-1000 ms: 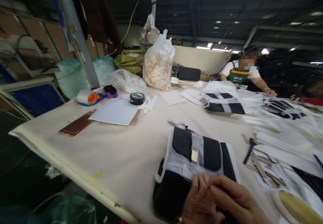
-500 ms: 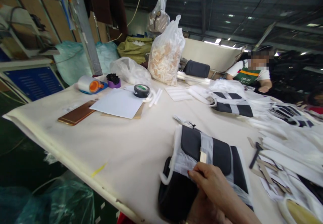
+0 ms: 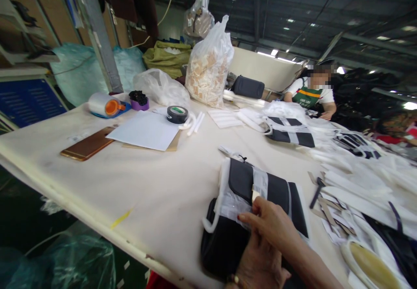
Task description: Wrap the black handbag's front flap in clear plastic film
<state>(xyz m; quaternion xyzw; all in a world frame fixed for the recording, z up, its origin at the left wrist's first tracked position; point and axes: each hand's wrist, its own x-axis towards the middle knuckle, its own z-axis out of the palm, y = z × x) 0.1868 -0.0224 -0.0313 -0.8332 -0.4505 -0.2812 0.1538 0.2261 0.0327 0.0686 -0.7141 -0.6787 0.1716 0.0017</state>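
Observation:
A black bag (image 3: 224, 247) lies near me on the table. Clear plastic film (image 3: 235, 204) covers part of its front, and a translucent strip (image 3: 261, 180) crosses its flap. White foam wraps its edge tube (image 3: 211, 224). My right hand (image 3: 276, 224) reaches in from the lower right, fingers apart; one fingertip is at the pale clasp (image 3: 256, 193), and a red-nailed digit rests over the film. Below it, my left hand (image 3: 260, 258) lies on the bag's lower front with its thumb held out. The right hand partly covers the left fingertips.
On the left of the white table (image 3: 156, 189) are a phone (image 3: 86, 143), white sheets (image 3: 143, 130), black tape (image 3: 177, 114) and a film roll (image 3: 103, 106). Right are wrapped bags (image 3: 289, 137), strap pieces (image 3: 332, 213) and a tape roll (image 3: 371, 265). A co-worker (image 3: 309, 91) stands beyond.
My right fingertip has moved up to the clasp and the fingers have spread apart. More of my left hand shows below. The view has shifted slightly to the right.

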